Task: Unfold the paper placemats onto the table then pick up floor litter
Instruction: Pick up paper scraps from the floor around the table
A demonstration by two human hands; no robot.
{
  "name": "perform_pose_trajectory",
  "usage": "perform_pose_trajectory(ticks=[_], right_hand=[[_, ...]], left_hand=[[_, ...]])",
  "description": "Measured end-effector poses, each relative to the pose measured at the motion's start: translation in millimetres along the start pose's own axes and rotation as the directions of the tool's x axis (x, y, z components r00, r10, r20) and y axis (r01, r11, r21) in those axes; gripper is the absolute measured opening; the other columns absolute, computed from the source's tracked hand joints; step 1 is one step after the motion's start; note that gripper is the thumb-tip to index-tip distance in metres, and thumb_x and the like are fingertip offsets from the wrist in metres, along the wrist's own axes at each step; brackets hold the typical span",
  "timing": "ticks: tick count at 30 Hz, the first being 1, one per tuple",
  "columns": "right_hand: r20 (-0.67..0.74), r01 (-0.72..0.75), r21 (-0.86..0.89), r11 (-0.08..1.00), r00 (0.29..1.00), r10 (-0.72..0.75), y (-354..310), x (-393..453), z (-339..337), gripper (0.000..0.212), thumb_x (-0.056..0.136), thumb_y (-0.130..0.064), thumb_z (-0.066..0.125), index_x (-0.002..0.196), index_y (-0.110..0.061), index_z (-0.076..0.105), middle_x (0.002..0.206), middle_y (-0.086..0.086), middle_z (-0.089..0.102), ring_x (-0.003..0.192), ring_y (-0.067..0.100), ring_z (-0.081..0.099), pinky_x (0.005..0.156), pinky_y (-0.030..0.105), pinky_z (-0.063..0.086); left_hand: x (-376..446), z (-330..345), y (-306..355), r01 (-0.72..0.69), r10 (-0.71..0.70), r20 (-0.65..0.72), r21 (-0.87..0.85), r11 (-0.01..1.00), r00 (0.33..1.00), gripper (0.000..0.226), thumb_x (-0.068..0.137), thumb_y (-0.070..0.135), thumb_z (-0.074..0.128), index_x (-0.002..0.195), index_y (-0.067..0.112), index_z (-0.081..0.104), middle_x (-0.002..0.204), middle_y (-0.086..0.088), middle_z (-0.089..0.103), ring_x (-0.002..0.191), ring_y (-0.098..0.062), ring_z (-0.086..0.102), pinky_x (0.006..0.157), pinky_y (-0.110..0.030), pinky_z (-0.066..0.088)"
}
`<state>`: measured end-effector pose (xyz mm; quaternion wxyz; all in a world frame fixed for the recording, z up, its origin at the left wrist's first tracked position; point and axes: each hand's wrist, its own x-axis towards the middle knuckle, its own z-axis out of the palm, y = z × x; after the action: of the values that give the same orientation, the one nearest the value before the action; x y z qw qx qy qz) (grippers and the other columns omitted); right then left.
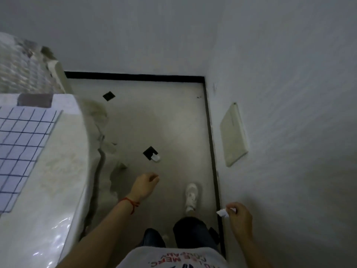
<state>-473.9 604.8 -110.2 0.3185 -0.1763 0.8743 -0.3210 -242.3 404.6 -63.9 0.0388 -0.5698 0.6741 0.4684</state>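
Our right hand pinches a crumpled scrap; left hand fingers curl loosely, empty. Another paper bit lies farther ahead on the floor, probably light and soft; we'd pinch its edge.

Left hand reaches low over the grey floor, fingers loosely curled, just short of a white scrap lying at a black diamond tile. Right hand pinches crumpled white paper near the wall. A checked placemat lies on the tabletop, left.
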Motion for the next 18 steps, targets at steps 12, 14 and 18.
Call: perform_pose_trajectory(ticks=[12, 14, 18], right_hand=[[0.323, 0.264, -0.098, 0.959, 0.92, -0.221, -190.7, 262.1, 41.7, 0.017, 0.086, 0.0, 0.054, 0.081, -0.013, 0.064, 0.091, 0.014, 0.066, 0.084, 0.027, 0.061, 0.077, 0.031, 0.049], [0.344, 0.277, -0.107, 0.955, 0.912, -0.226, -212.1, 288.7, 57.0, 0.017, 0.085, 0.001, 0.055, 0.081, -0.012, 0.065, 0.088, 0.012, 0.064, 0.083, 0.025, 0.06, 0.073, 0.028, 0.048], [0.364, 0.28, -0.155, 0.947, 0.908, -0.209, -230.1, 334.7, 97.8, 0.013, 0.083, 0.004, 0.055, 0.083, 0.001, 0.068, 0.086, 0.012, 0.061, 0.08, 0.019, 0.053, 0.061, 0.018, 0.037]], left_hand=[[132.0, -28.4, 41.4, 0.309, -0.324, -0.079, -0.157, 0.938, 0.943, 0.02, 0.093, 0.02, 0.047, 0.085, 0.008, 0.062, 0.074, -0.013, 0.058, 0.068, -0.022, 0.054, 0.061, -0.035, 0.041], [149.5, -29.1, 38.8, 0.358, -0.379, -0.081, -0.197, 0.913, 0.922, 0.026, 0.093, 0.018, 0.048, 0.099, -0.001, 0.066, 0.087, -0.018, 0.066, 0.083, -0.028, 0.061, 0.065, -0.029, 0.039], [194.1, -29.2, 28.2, 0.406, -0.416, -0.005, -0.203, 0.891, 0.909, 0.03, 0.093, 0.022, 0.048, 0.112, 0.005, 0.062, 0.109, -0.014, 0.068, 0.096, -0.024, 0.061, 0.072, -0.019, 0.038]])
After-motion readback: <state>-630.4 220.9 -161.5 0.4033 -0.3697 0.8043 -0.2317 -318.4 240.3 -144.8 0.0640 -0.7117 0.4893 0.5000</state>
